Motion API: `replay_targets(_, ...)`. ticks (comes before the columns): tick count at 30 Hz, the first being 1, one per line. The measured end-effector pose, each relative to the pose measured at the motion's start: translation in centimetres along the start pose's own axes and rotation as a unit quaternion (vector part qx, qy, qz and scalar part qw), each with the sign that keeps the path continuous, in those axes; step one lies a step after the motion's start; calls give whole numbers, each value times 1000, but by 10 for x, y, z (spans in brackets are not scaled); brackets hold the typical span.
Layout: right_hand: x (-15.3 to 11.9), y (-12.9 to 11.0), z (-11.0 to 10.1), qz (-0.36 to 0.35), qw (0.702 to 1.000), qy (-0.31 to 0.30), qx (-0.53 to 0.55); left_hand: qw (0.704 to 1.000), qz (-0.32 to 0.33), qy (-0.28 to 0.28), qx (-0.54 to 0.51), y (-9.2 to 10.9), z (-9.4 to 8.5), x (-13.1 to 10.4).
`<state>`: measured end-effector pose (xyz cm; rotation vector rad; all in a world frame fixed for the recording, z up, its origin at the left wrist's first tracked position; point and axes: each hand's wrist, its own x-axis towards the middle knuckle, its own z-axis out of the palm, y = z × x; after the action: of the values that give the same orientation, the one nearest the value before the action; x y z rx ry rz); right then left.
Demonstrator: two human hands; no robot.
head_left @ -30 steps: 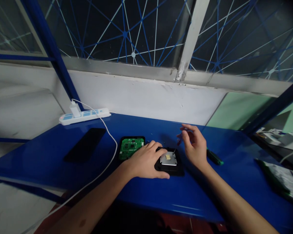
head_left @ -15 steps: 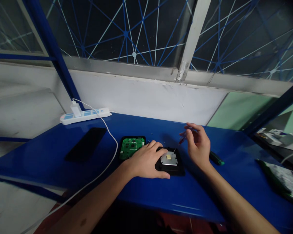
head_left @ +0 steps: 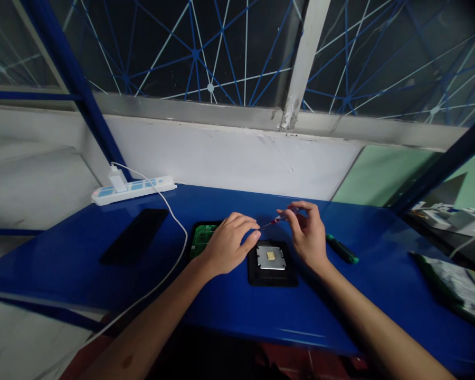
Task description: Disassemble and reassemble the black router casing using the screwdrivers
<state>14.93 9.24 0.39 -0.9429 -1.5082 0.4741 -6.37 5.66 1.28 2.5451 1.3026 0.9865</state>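
The black cover point(head_left: 290, 278) lies flat between the table's point(head_left: 237, 309) front and back edges, apart from both. The right hand point(head_left: 306, 237) grips a thin screwdriver point(head_left: 279, 217), its tip near the fingertips of the left hand point(head_left: 230, 244); whether those pinch anything, I cannot tell. Blue surface separates the phone point(head_left: 134, 236) from the black case point(head_left: 190, 244), which holds a green circuit board point(head_left: 201, 238). The cover holds a metal plate point(head_left: 277, 263).

The left hand point(head_left: 231, 245) and right hand point(head_left: 309, 240) are bare, with 2 bare forearms. The left forearm point(head_left: 164, 309) carries 1 small, dark oval mark point(head_left: 127, 361). Clothing at the counter's point(head_left: 257, 322) near edge is too dark to tell.
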Motion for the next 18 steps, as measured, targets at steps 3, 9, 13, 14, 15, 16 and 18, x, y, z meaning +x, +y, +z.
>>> replay_targets(3, -1, 1, 1, 8, 1000, -10, -2, 998, 16, -40, 42, -1, 1, -1)
replay_targets(9, 0, 0, 2, 17, 999, 7, 27, 992, 8, -95, 89, -1, 7, -3)
replay_targets(13, 2, 0, 1, 3, 998, 41, 43, 990, -19, -88, 106, -4, 9, -2)
replay_targets(14, 2, 0, 0, -3, 998, 52, 45, 990, -24, -84, 109, -5, 9, -2)
replay_targets(15, 3, 0, -1, -9, 997, 65, 44, 990, -28, -79, 110, -7, 10, -3)
replay_targets(16, 3, 0, -2, -14, 996, 76, 39, 991, -31, -75, 110, -8, 10, -3)
replay_targets(18, 3, 0, -4, -20, 996, 88, 22, 991, -33, -68, 107, -9, 11, -4)
